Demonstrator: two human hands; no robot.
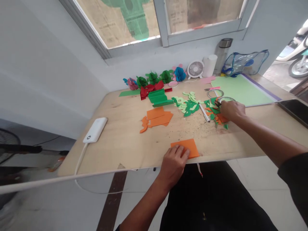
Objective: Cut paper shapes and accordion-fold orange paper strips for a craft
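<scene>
My left hand rests on a folded-looking piece of orange paper at the table's front edge. Its fingers lie flat over the paper's left part; the thumb is hidden. Farther right, my right hand reaches over a heap of green and orange paper scraps. Its fingers are closed at a small dark tool, whose kind I cannot make out. A thin ring lies right by these fingers, and a second ring is just behind. Beside the scraps lies a white pen.
Orange sheets, folded green paper, red paper and light green cutouts lie mid-table. Along the wall stand paper flowers, a small fan and a bottle. A white power bank with a cable is at left.
</scene>
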